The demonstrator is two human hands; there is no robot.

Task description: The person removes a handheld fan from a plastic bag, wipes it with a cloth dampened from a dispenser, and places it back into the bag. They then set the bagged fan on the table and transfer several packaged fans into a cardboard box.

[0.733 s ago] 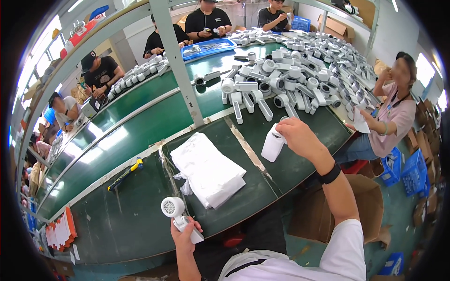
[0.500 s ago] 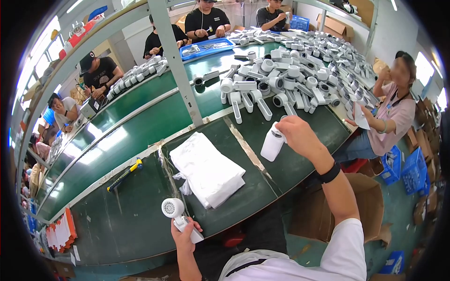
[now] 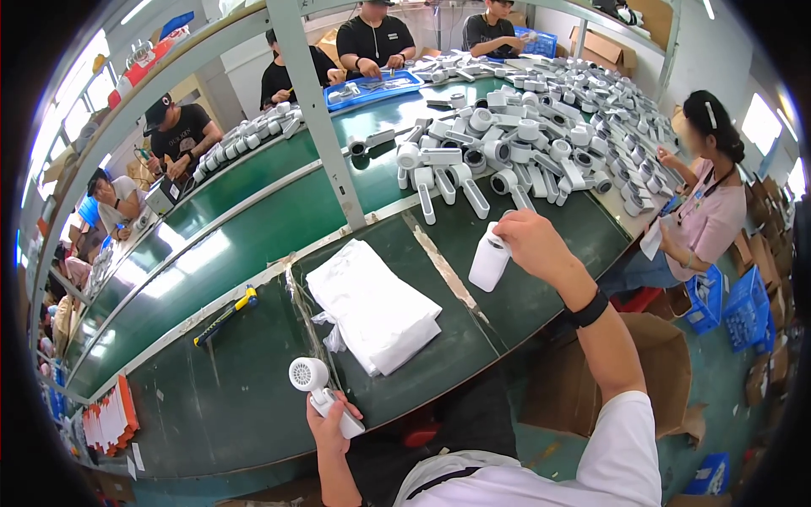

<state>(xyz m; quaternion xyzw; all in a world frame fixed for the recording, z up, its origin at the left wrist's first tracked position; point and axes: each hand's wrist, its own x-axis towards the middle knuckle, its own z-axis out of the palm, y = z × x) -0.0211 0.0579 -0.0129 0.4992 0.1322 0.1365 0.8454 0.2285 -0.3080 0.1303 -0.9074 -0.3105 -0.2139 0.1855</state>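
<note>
My left hand (image 3: pixel 331 420) is closed around the handle of a white handheld fan (image 3: pixel 309 374), its round grilled head standing up near the table's front edge. Farther right, my right hand (image 3: pixel 534 241) has its fingers closed at the neck of a white bottle (image 3: pixel 488 266); the fingertips hide part of the bottle's top. Between the hands lies a folded stack of white plastic bags (image 3: pixel 372 304). Past the bottle, a large heap of white and grey handheld fans (image 3: pixel 524 139) covers the far right of the worktop.
A yellow and black hammer (image 3: pixel 226 317) lies left of the bags on the green table (image 3: pixel 203 406). A metal post (image 3: pixel 325 127) rises at the far edge. Orange-edged cards (image 3: pixel 110 418) are at the left end. A cardboard box (image 3: pixel 650 363) stands below right. Co-workers sit around the line.
My hands, the fan and the bottle have barely shifted. The co-worker at right has turned toward the heap and reaches toward it; one at the back has lowered a hand to the blue tray.
</note>
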